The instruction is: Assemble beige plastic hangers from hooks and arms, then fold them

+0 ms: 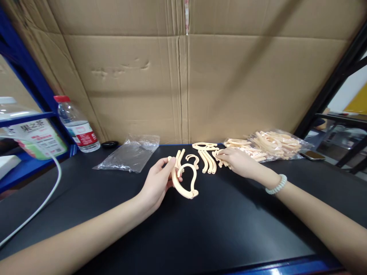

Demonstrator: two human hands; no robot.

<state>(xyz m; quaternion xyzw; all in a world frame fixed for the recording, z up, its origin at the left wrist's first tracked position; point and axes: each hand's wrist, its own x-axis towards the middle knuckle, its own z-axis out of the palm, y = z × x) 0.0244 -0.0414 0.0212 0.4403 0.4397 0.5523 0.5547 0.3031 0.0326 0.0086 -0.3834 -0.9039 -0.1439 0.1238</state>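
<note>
My left hand [157, 178] is closed around a cream plastic hanger arm [180, 188], a curved piece held up above the table. A hook [195, 176] of the same colour meets the arm at its lower end and curls back toward my fingers. To the right, my right hand [235, 159] reaches down onto a small heap of cream pieces [220, 163], with bent fingers close together; what they grip is hidden. Between the hands lie several loose hanger arms [210, 163] side by side, a loose hook [192, 157], and more arms [179, 156] partly behind my left hand.
Bags of cream pieces [275, 144] lie at the back right, near a phone [314, 155]. A crumpled clear bag [132, 154] is at the back left, beside a red-capped bottle [78, 128]. A white cable [50, 187] crosses the left side; cardboard [129, 88] walls the back.
</note>
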